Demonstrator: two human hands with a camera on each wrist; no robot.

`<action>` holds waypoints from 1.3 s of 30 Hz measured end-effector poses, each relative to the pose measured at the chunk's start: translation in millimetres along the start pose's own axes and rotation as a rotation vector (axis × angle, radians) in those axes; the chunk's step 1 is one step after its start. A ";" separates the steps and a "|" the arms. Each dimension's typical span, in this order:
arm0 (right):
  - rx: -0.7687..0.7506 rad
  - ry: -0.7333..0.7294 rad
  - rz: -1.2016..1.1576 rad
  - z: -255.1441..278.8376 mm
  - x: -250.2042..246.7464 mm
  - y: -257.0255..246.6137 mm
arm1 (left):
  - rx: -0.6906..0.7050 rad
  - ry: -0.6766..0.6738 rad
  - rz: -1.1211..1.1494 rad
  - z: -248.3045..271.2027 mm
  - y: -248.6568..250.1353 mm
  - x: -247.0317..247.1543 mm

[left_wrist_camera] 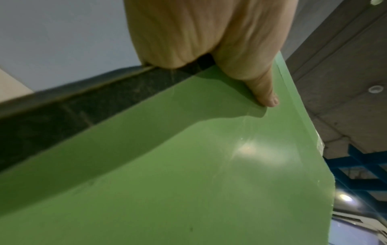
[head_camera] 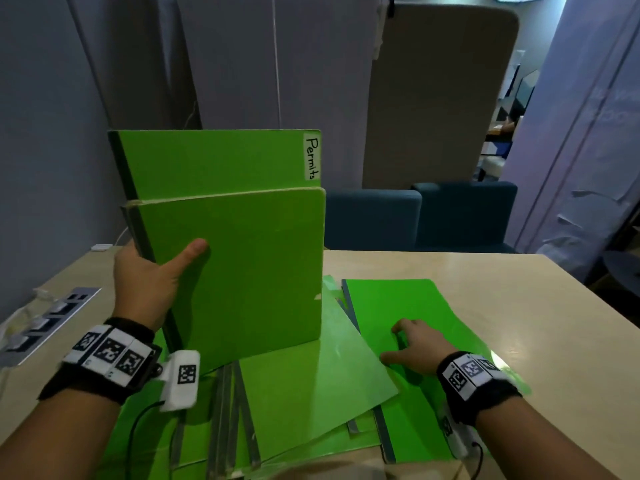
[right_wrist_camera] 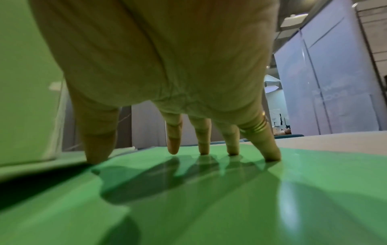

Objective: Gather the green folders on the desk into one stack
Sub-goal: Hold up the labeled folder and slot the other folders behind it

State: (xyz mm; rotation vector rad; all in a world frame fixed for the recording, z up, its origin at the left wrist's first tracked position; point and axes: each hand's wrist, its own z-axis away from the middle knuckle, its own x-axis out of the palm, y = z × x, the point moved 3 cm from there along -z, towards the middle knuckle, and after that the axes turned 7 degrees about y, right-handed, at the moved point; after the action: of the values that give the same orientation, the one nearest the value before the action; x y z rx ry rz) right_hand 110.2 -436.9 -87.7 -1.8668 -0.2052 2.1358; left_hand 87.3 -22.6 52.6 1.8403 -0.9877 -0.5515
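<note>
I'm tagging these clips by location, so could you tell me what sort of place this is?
Most likely an office or shared workspace. The left hand holds upright folders, one labelled "Permits", on a pale desk with a built-in socket panel; fabric partition screens and blue seating stand behind.

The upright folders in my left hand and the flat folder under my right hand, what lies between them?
In the head view, a pale green folder lies tilted on the pile between the upright folders and the flat folder.
</note>
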 end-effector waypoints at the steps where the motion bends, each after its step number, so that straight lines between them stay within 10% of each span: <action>1: 0.002 0.008 0.025 -2.4 -0.4 1.7 | 0.008 -0.014 -0.003 0.4 0.0 0.9; 17: 0.491 0.051 0.171 7.9 -40.2 102.9 | -0.004 -0.030 -0.042 1.6 -1.5 -1.3; 39: 0.143 0.635 -1.104 28.3 -164.7 112.1 | -0.025 -0.187 0.140 21.9 13.9 26.1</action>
State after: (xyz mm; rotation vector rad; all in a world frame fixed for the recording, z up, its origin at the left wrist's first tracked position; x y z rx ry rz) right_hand 86.7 -592.0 38.3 -1.6309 -0.7010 0.7796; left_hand 81.1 -58.7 56.1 1.7044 -1.2186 -0.6560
